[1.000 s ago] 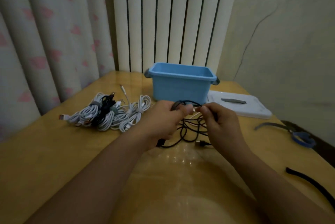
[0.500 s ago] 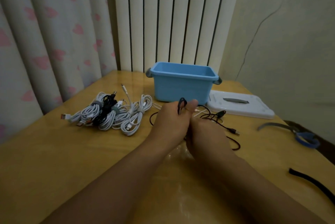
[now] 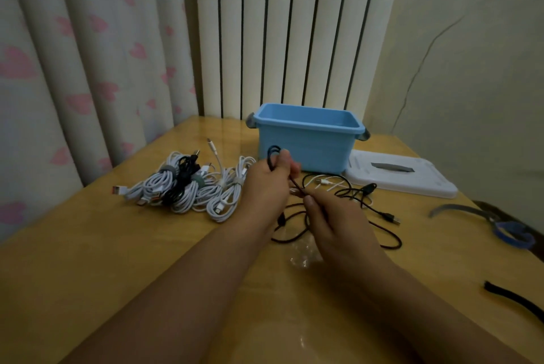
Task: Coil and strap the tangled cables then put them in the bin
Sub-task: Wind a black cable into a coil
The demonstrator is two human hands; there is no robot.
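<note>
— In the head view, where did the black cable point(image 3: 338, 210) lie from the hands?

— Its looped end stood up out of the left hand point(image 3: 266, 184), which had its fingers curled round the strands. From there the cable ran down and to that hand's right, into the right hand point(image 3: 332, 222), which pinched it between thumb and fingers. The slack trailed beyond the right hand, on its far and outer side, sprawling across the surface point(image 3: 88, 246) to a plug.

— And the bin point(image 3: 306, 139)?

— Just past the left hand's knuckles, open side up. The left hand was nearer it. The strapped white bundles point(image 3: 188, 190) lay to the left hand's outer side. Judging by that, the coiling was only begun.
</note>
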